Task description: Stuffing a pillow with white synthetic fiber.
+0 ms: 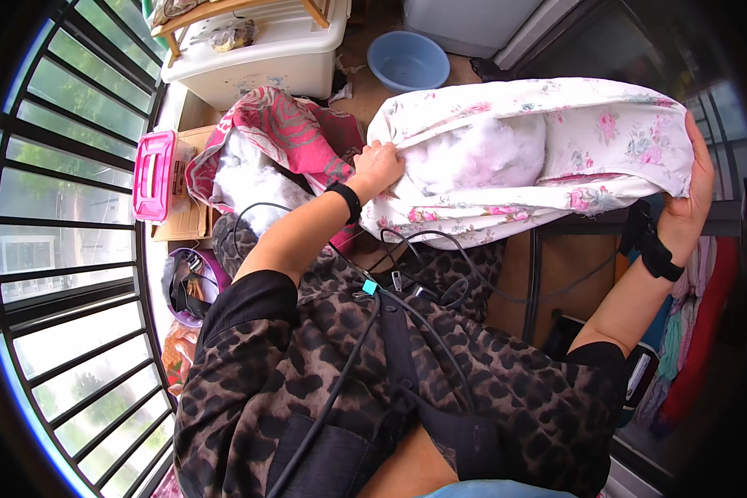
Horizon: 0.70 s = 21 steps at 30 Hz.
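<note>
A white fabric cover (pixel 622 134) with pink and grey flowers lies stretched out across the front of me. White fibre stuffing (pixel 479 155) shows through its long opening. My left hand (pixel 378 167) grips the cover's edge at the near left end of the opening. At the far right end, my right hand (pixel 694 168) holds the closed end of the cover, fingers behind it and thumb in front. Left of the cover sits a pink and grey patterned cloth bag (pixel 274 124), with more loose white stuffing (pixel 252 177) at its mouth.
A blue basin (pixel 409 60) stands on the floor beyond the cover. A white storage box (pixel 255 68) is at upper left, near a pink-lidded container (pixel 155 177) on a cardboard box (pixel 187 227). Black cables (pixel 436 236) hang across my front. Barred windows (pixel 68 218) line the left.
</note>
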Each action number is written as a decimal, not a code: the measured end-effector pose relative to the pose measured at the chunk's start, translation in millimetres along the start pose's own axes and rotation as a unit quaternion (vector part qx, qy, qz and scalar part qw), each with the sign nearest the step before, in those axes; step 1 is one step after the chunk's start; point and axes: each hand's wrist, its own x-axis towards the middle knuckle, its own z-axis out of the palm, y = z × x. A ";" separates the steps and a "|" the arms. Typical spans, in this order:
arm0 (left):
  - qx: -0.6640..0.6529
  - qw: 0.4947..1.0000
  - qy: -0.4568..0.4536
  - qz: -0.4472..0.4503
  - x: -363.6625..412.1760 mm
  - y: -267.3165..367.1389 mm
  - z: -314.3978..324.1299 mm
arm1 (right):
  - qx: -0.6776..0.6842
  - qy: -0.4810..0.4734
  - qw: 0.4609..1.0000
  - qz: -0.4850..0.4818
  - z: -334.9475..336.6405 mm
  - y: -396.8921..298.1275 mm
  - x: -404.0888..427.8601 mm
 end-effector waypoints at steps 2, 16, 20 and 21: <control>-0.027 0.999 0.043 0.009 4.3 0.3 0.6 | -0.009 0.047 0.999 -0.007 -9.4 0.8 -3.2; -0.079 0.992 0.075 0.064 -0.9 -21.1 -11.0 | -0.021 0.019 1.000 -0.009 32.8 31.0 -16.4; -0.061 0.998 0.006 -0.028 5.0 -21.7 -11.6 | -0.071 -0.038 0.996 -0.036 33.5 27.1 -25.8; -0.054 0.998 0.010 -0.034 6.4 -24.0 -10.9 | -0.072 -0.052 0.995 -0.041 30.8 25.3 -26.7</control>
